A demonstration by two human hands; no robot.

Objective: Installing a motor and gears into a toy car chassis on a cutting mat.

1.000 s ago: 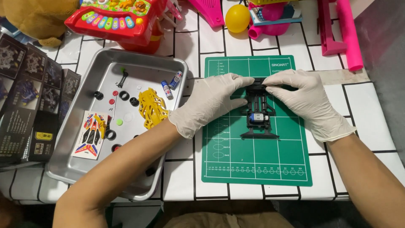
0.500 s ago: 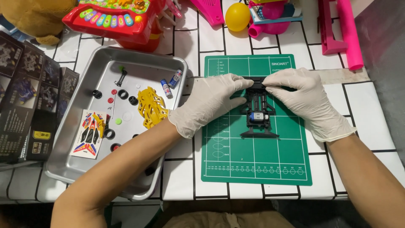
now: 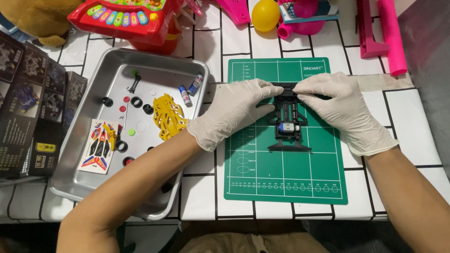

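Note:
A black toy car chassis (image 3: pixel 288 122) with a small silver and blue motor in it lies on a green cutting mat (image 3: pixel 286 173). Both hands wear white gloves. My left hand (image 3: pixel 232 112) pinches the chassis's far end from the left. My right hand (image 3: pixel 337 110) pinches the same end from the right. The fingertips of the two hands nearly meet over the far end of the chassis, which they partly hide.
A metal tray (image 3: pixel 84 178) on the left holds a yellow car body (image 3: pixel 168 117), small black wheels, two batteries (image 3: pixel 190 90), a sticker sheet (image 3: pixel 99 146) and tiny parts. Dark boxes (image 3: pixel 23 107) lie at far left. Colourful toys and a yellow ball (image 3: pixel 265 14) line the back.
Both hands stay on the far end of the chassis, with only slight finger shifts. The chassis has not visibly moved on the mat.

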